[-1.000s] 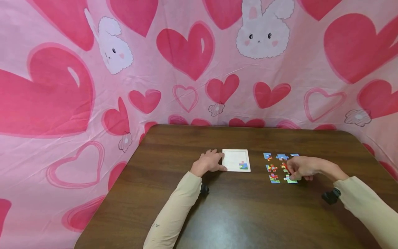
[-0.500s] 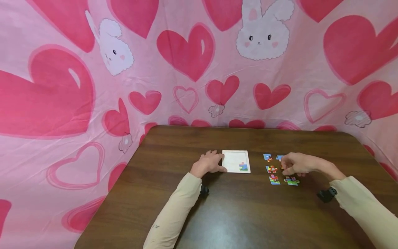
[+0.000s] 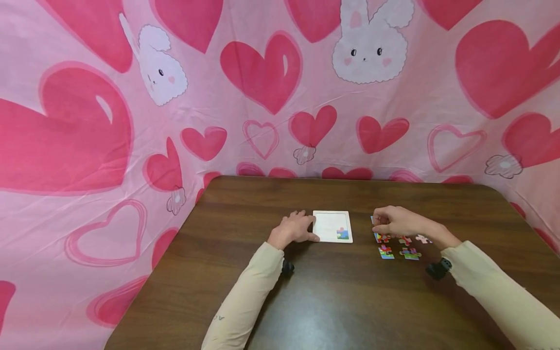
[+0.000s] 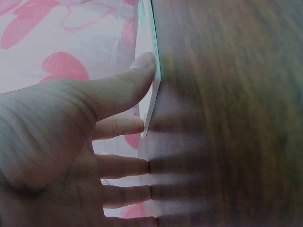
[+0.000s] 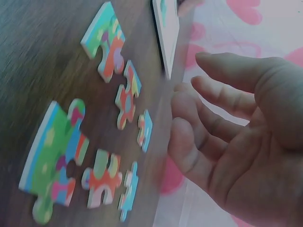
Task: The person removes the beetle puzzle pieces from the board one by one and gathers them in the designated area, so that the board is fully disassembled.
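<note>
My left hand (image 3: 294,228) lies at the left side of a white square puzzle board (image 3: 325,227). In the left wrist view its thumb rests on the board's edge, and the other straight fingers reach down to the table. One blue and green jigsaw piece (image 3: 343,235) sits in the board's near right corner. My right hand (image 3: 395,221) hovers over the far left of the loose jigsaw pieces (image 3: 385,252), hiding part of the far row. In the right wrist view its fingers are loosely bent, with nothing between thumb and fingertips.
A brown wooden table (image 3: 306,296) carries everything. Under and near my right hand lie several colourful pieces, among them a green-edged one (image 5: 40,153) and a red one (image 5: 102,178). A pink heart-patterned cloth (image 3: 262,68) hangs behind and to the left.
My right hand has moved left across the loose pieces, from the right column to the far left one, uncovering pieces on the right. The left hand and the board have stayed put.
</note>
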Tool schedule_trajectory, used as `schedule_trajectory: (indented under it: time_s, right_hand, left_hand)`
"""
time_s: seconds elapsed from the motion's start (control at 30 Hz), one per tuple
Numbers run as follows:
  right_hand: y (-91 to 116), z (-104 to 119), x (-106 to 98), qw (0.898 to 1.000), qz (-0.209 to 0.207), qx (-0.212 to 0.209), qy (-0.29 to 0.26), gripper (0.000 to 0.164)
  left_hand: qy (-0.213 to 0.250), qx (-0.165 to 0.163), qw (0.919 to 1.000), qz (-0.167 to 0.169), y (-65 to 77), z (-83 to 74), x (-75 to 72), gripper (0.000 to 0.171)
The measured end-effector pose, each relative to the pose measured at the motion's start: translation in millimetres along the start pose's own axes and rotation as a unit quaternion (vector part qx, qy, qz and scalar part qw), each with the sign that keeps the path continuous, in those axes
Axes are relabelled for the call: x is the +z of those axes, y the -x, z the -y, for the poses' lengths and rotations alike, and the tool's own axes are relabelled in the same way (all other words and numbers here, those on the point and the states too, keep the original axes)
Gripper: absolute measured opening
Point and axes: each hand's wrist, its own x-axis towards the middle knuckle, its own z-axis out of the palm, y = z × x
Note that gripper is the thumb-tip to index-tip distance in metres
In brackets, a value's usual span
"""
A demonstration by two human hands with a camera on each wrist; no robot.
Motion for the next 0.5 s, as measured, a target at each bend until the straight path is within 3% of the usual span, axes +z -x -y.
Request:
schedule_trajectory:
  time_s: [0.33, 0.5]
  right_hand:
    - [-18, 10, 11, 1.000, -0.010, -0.013, -0.003, 0.013]
    - [-28, 15, 18, 0.999, -0.016, -0.020, 0.021, 0.015]
  left_hand:
    - [-0.005, 0.002, 1.0000, -0.003, -1.7, 0.4, 0.1, 0.065]
    - [-0.001, -0.002, 1.0000, 0.001, -2.1, 0.5, 0.4, 0.066]
